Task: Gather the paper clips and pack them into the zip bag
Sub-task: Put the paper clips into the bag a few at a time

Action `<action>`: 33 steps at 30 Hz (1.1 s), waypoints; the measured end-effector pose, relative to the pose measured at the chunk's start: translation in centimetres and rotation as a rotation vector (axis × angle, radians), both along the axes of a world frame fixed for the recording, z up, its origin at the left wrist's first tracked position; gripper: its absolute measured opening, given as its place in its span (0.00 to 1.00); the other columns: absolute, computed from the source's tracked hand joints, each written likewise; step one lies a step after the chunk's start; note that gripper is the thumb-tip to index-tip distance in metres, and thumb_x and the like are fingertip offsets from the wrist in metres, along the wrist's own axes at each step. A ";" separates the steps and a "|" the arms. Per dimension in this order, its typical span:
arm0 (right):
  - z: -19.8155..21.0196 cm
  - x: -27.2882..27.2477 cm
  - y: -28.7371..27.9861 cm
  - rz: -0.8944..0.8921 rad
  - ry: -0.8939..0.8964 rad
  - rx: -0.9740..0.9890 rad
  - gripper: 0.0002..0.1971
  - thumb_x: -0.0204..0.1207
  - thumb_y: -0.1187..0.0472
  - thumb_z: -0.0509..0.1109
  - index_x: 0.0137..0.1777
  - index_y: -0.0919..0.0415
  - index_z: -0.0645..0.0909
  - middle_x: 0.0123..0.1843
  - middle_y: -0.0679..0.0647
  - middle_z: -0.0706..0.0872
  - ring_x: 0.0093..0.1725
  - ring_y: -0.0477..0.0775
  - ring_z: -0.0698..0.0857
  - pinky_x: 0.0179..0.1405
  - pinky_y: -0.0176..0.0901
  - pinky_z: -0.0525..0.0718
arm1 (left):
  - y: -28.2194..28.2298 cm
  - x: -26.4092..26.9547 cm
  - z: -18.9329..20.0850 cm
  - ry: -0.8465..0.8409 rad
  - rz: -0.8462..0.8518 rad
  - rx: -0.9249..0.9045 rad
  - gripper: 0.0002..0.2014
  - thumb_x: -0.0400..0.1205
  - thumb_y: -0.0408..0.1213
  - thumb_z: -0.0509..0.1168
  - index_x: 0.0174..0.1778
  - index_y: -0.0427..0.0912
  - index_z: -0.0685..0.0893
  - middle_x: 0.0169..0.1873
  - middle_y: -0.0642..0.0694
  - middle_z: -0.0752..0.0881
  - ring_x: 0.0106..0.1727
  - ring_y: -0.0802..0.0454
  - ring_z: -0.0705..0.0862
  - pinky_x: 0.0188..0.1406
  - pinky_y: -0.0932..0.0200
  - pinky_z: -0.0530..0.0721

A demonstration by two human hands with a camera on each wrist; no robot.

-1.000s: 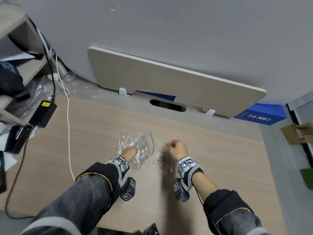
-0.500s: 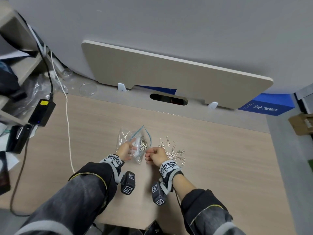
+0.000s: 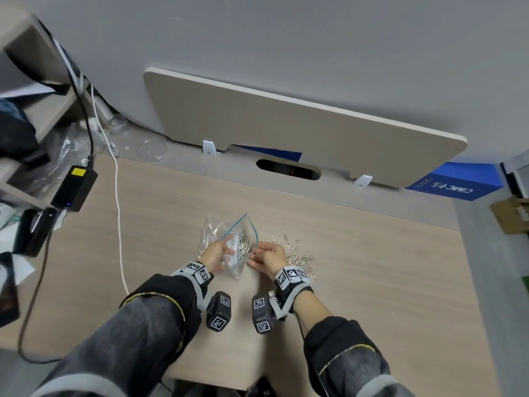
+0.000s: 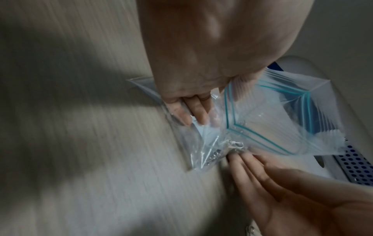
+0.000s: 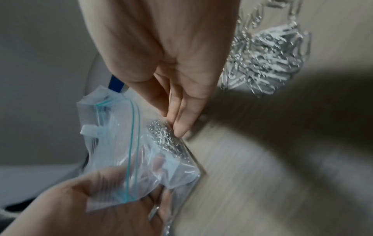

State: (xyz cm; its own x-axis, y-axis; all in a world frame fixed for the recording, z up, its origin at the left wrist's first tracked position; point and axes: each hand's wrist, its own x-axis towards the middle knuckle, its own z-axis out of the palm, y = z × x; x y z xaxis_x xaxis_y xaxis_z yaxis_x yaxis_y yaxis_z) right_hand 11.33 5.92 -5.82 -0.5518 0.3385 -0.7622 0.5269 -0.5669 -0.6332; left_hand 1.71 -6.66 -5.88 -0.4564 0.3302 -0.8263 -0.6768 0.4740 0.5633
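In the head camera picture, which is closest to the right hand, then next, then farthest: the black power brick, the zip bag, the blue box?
1. zip bag: just left of the right hand, touching its fingertips.
2. blue box: far up and right, behind the desk.
3. black power brick: far left, at the desk edge.

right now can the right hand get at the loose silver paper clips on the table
Probably yes. The pile of loose silver paper clips lies on the wooden table just beside the right hand, uncovered; that hand's fingers only touch the clear zip bag.

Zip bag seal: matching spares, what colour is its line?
Teal on the clear zip bag; left wrist view shows it best.
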 end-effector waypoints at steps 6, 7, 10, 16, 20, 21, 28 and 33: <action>0.1 2.4 2.6 -0.168 -0.006 -0.011 0.20 0.77 0.83 0.57 0.67 0.75 0.75 0.57 0.65 0.85 0.54 0.59 0.85 0.42 0.38 0.90 | 0.1 0.2 0.3 0.002 -0.014 0.009 0.31 0.78 0.27 0.50 0.77 0.51 0.71 0.55 0.40 0.82 0.44 0.48 0.77 0.35 0.61 0.71; 0.3 3.0 3.3 -0.202 -0.005 -0.009 0.19 0.76 0.83 0.58 0.67 0.75 0.75 0.55 0.65 0.86 0.52 0.59 0.86 0.42 0.39 0.90 | 0.1 0.3 0.4 0.014 -0.026 0.019 0.31 0.77 0.26 0.51 0.77 0.51 0.72 0.64 0.36 0.80 0.55 0.40 0.80 0.44 0.58 0.75; 1.0 4.7 5.2 -0.272 0.012 -0.014 0.15 0.76 0.81 0.61 0.61 0.75 0.79 0.48 0.65 0.88 0.45 0.59 0.87 0.39 0.42 0.91 | 0.3 0.4 0.8 0.025 -0.079 -0.016 0.29 0.75 0.25 0.54 0.74 0.47 0.74 0.66 0.34 0.77 0.67 0.29 0.74 0.66 0.40 0.72; 2.4 7.9 5.8 0.278 -0.178 0.121 0.10 0.79 0.69 0.62 0.49 0.67 0.85 0.34 0.58 0.91 0.29 0.52 0.88 0.30 0.39 0.86 | 1.4 0.6 -1.0 0.181 -0.268 -0.175 0.14 0.60 0.36 0.57 0.33 0.28 0.77 0.26 0.47 0.69 0.26 0.50 0.68 0.34 0.56 0.69; 1.8 7.8 3.9 0.494 -0.189 0.000 0.11 0.80 0.68 0.62 0.48 0.63 0.87 0.45 0.62 0.92 0.35 0.54 0.91 0.34 0.41 0.90 | 2.1 0.2 -6.0 0.225 -0.391 -0.274 0.42 0.55 0.44 0.60 0.61 0.16 0.73 0.29 0.47 0.73 0.32 0.43 0.78 0.42 0.49 0.80; 1.7 7.7 3.5 0.527 -0.196 0.008 0.10 0.79 0.67 0.62 0.47 0.62 0.87 0.45 0.61 0.92 0.36 0.53 0.91 0.35 0.41 0.89 | 2.4 0.3 -6.8 0.212 -0.400 -0.283 0.41 0.54 0.44 0.60 0.60 0.17 0.74 0.30 0.44 0.75 0.38 0.36 0.83 0.45 0.47 0.81; 1.3 6.1 3.8 0.288 -0.114 0.200 0.10 0.77 0.76 0.61 0.47 0.66 0.83 0.34 0.56 0.88 0.25 0.47 0.83 0.25 0.36 0.80 | 3.1 1.6 -5.6 0.224 -0.423 -0.314 0.31 0.60 0.45 0.61 0.56 0.32 0.82 0.49 0.31 0.87 0.58 0.31 0.85 0.58 0.45 0.83; 2.3 8.9 5.7 0.331 -0.153 0.242 0.10 0.79 0.70 0.62 0.43 0.65 0.85 0.28 0.55 0.89 0.24 0.48 0.84 0.25 0.36 0.82 | 3.6 3.2 0.0 0.200 -0.371 -0.295 0.14 0.74 0.48 0.59 0.38 0.41 0.82 0.40 0.41 0.85 0.44 0.43 0.83 0.52 0.52 0.80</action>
